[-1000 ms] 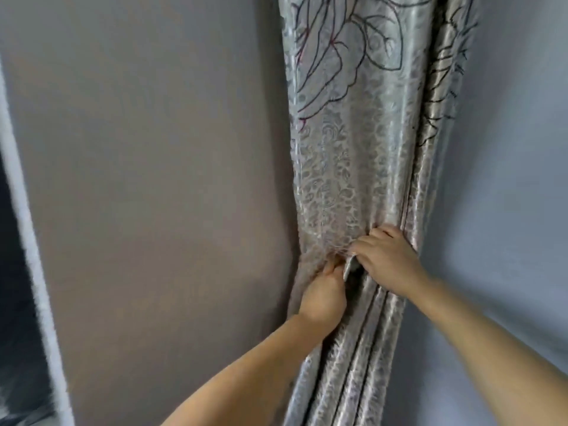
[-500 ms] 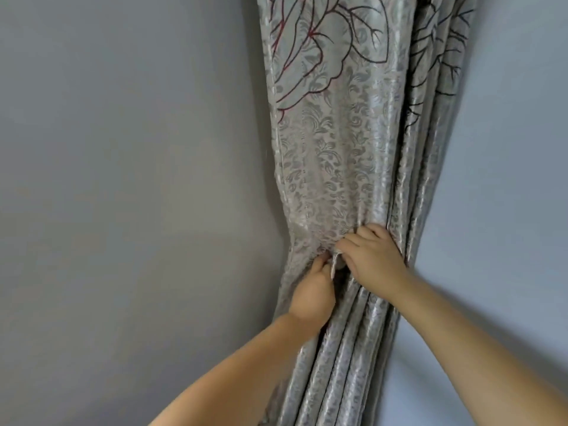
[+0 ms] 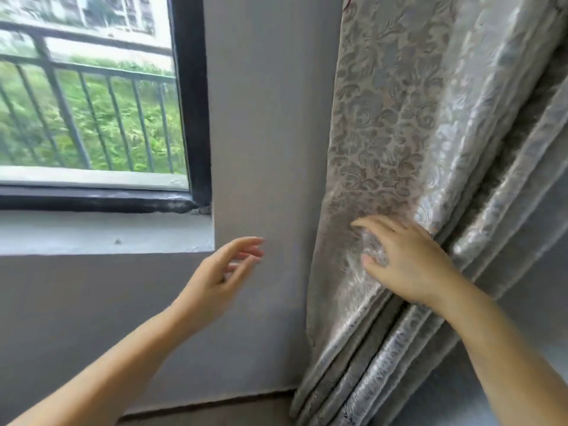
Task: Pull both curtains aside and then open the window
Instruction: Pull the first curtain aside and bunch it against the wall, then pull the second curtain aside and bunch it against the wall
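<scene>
The curtain [image 3: 415,179] hangs bunched right of the window [image 3: 89,96], clear of the glass. The right hand [image 3: 405,262] rests on its folds with fingers spread, gripping nothing; the left hand [image 3: 221,278] hovers open between curtain and window, touching neither. Judged risk: once the right hand lifts, the loose folds could slide back toward the window, since nothing ties them. No containers are visible near the window.

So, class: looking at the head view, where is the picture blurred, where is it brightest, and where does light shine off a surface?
Head view: the open left hand is motion-blurred; daylight through the black-framed window washes out the top; the silvery patterned curtain shows sheen along its folds.
</scene>
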The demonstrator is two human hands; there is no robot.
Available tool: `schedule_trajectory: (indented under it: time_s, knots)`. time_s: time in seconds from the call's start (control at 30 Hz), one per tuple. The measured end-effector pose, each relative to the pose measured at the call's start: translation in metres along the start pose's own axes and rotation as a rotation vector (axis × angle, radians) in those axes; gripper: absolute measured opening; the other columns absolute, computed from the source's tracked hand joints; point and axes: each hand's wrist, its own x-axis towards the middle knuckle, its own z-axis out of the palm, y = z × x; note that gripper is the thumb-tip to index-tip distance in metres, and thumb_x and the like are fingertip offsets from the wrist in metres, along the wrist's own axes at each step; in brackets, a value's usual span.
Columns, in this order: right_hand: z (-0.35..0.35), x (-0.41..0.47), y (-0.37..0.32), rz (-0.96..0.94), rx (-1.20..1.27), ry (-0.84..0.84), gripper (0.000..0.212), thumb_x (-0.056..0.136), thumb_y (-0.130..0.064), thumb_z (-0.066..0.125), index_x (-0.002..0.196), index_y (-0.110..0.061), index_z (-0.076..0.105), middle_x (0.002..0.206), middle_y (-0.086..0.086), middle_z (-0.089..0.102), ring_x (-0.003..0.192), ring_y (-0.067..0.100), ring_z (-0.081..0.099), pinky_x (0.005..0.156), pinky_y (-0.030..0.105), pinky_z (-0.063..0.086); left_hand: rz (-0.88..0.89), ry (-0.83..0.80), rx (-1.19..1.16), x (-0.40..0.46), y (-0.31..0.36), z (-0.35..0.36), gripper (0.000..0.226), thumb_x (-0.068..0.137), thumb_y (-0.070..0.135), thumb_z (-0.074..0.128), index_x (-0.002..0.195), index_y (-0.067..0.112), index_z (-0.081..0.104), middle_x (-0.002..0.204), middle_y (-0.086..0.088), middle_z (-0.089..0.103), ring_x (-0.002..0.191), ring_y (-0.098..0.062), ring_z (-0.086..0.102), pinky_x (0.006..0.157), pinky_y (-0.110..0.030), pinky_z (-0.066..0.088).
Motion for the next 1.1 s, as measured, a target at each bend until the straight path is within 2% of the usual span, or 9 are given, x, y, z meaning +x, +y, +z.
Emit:
schedule_trajectory:
  time_s: [0.13, 0.37, 0.47, 0.57, 0.63, 0.7, 0.9, 1.03, 1.1]
  knots:
    - [0.052, 0.002, -0.072, -0.167, 0.555, 0.12, 0.043, 0.081, -0.034, 0.053, 0.123, -0.024, 0.049, 0.12, -0.005, 0.056, 0.111, 0.003, 0.048, 0.095, 0.007, 0.03, -0.136, 0.212, 0.101, -0.088, 0.0, -0.078, 0.028, 0.08, 0.043, 0.045, 0.105, 0.039, 0.057, 0.104, 0.005, 0.063, 0.089, -0.005, 0.063, 0.081, -0.015, 0.049]
    - [0.152, -0.046, -0.21, -0.068, 1.29, -0.114, 0.039, 0.077, -0.033, 0.058, 0.115, -0.037, 0.051, 0.111, -0.011, 0.061, 0.1, 0.01, 0.06, 0.082, 0.014, 0.048, -0.449, 0.61, 0.178, -0.265, 0.003, -0.158, 0.035, 0.08, 0.046, 0.042, 0.109, 0.033, 0.057, 0.104, 0.004, 0.064, 0.091, -0.011, 0.063, 0.084, -0.025, 0.05]
    - [0.184, -0.078, -0.266, 0.001, 1.373, -0.231, 0.034, 0.081, -0.025, 0.059, 0.109, -0.042, 0.053, 0.108, -0.005, 0.064, 0.101, 0.017, 0.061, 0.084, 0.023, 0.051, -0.603, 0.79, 0.168, -0.343, 0.004, -0.177, 0.028, 0.08, 0.043, 0.044, 0.103, 0.036, 0.059, 0.1, 0.007, 0.066, 0.087, -0.01, 0.064, 0.083, -0.023, 0.05]
    - [0.205, -0.105, -0.324, 0.085, 1.437, -0.341, 0.03, 0.077, -0.042, 0.066, 0.106, -0.042, 0.056, 0.108, -0.003, 0.065, 0.101, 0.019, 0.062, 0.091, 0.037, 0.048, -0.727, 0.893, 0.148, -0.409, 0.004, -0.193, 0.021, 0.094, 0.014, 0.048, 0.1, 0.03, 0.06, 0.096, 0.009, 0.067, 0.083, -0.013, 0.063, 0.074, -0.006, 0.048]
    - [0.214, -0.115, -0.362, 0.114, 1.451, -0.417, 0.05, 0.06, -0.063, 0.069, 0.104, -0.043, 0.057, 0.104, -0.007, 0.066, 0.099, 0.019, 0.062, 0.085, 0.034, 0.05, -0.79, 0.905, 0.136, -0.437, 0.006, -0.206, 0.03, 0.094, 0.002, 0.042, 0.1, 0.025, 0.061, 0.095, 0.009, 0.066, 0.08, -0.013, 0.063, 0.07, -0.001, 0.045]
    - [0.221, -0.118, -0.398, 0.099, 1.456, -0.491, 0.06, 0.053, -0.069, 0.068, 0.105, -0.042, 0.056, 0.107, -0.004, 0.065, 0.1, 0.019, 0.062, 0.078, 0.025, 0.053, -0.815, 0.937, 0.128, -0.456, 0.005, -0.226, 0.031, 0.094, 0.0, 0.04, 0.102, 0.02, 0.061, 0.095, 0.007, 0.066, 0.079, -0.011, 0.063, 0.07, -0.002, 0.045]
    - [0.238, -0.088, -0.497, 0.013, 1.464, -0.63, 0.036, 0.072, -0.035, 0.057, 0.107, -0.036, 0.051, 0.111, 0.002, 0.061, 0.106, 0.024, 0.058, 0.07, 0.014, 0.053, -0.794, 1.097, 0.132, -0.505, -0.008, -0.305, 0.023, 0.084, 0.021, 0.046, 0.099, 0.028, 0.061, 0.094, 0.004, 0.066, 0.081, -0.009, 0.063, 0.075, -0.011, 0.05]
    - [0.245, -0.05, -0.54, -0.043, 1.415, -0.665, 0.027, 0.09, -0.01, 0.051, 0.105, -0.033, 0.053, 0.113, 0.006, 0.062, 0.09, 0.007, 0.065, 0.069, 0.012, 0.053, -0.768, 1.151, 0.145, -0.51, -0.022, -0.347, 0.022, 0.085, 0.015, 0.05, 0.098, 0.03, 0.06, 0.088, -0.008, 0.067, 0.076, -0.002, 0.063, 0.071, -0.007, 0.05]
    - [0.246, -0.024, -0.565, -0.082, 1.386, -0.66, 0.031, 0.09, -0.007, 0.047, 0.104, -0.033, 0.054, 0.112, 0.003, 0.064, 0.09, 0.005, 0.065, 0.072, 0.016, 0.054, -0.736, 1.151, 0.163, -0.502, -0.033, -0.375, 0.023, 0.08, 0.029, 0.051, 0.097, 0.04, 0.061, 0.09, -0.004, 0.067, 0.079, -0.001, 0.063, 0.072, -0.007, 0.05]
